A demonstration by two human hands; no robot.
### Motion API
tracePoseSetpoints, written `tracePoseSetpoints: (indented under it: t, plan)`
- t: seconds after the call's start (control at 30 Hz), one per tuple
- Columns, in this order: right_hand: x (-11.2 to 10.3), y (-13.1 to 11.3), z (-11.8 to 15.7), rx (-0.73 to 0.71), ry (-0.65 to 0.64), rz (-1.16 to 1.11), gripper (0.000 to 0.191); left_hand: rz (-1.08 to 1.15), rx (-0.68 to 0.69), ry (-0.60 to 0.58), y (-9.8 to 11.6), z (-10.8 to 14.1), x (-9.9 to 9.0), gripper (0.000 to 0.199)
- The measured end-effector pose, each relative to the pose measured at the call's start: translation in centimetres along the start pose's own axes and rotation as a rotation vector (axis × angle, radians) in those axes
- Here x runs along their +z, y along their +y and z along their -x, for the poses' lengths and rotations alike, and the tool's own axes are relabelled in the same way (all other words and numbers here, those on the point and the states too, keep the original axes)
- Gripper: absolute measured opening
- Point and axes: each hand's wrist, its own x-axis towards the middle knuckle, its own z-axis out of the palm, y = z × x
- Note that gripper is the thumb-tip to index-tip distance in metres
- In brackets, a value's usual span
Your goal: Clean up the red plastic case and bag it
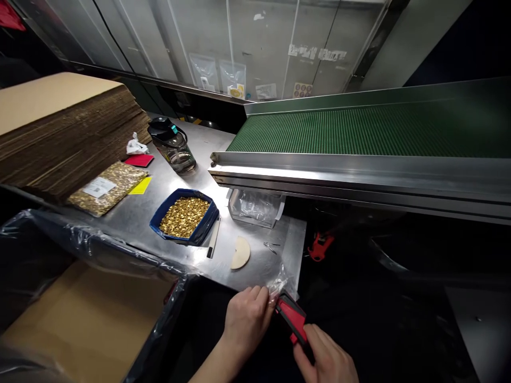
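My left hand is closed on a bunched clear plastic bag at the front edge of the metal table. In my right hand is a red and black hand tool, its front end close against the bag beside my left fingers. Its exact kind is not clear. Above my hands on the table lie a pale round disc and a small thin metal piece. A blue tray of small gold-coloured pieces stands farther left, with a white and black pen-like stick beside it.
A green conveyor belt overhangs the table, with a clear bin under its end. Left are a bottle, a filled bag and stacked cardboard. A plastic-lined carton stands front left; a red object is right.
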Motion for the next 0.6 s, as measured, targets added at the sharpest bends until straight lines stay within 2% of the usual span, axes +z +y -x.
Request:
tracePoseSetpoints:
  t: [0.13,0.27,0.37,0.47,0.53,0.6]
  plan:
    - [-0.3,-0.9,-1.3,-0.059,0.021,0.005,0.007,0.032,0.071,0.089,2.5,-1.0,0.5,0.023]
    - [-0.5,-0.8,-1.4,0.025,0.021,0.006,0.009,0.131,0.111,0.116,3.3,-1.9,0.6,0.020]
    - [-0.8,0.1,-1.0,0.215,0.033,-0.042,0.022,0.039,0.167,0.178,2.4,-1.9,0.8,0.018]
    - [-1.5,0.8,-0.9,0.486,0.055,-0.152,0.037,-0.018,0.099,0.158,1.6,-1.4,1.4,0.024]
    - [-2.1,0.9,-1.2,0.690,0.006,-0.325,0.046,0.065,0.015,0.093,1.8,-0.9,1.6,0.021]
    - [-2.6,0.9,-1.9,0.824,-0.046,-0.586,0.052,0.230,-0.019,0.024,2.6,-0.4,1.6,0.019]
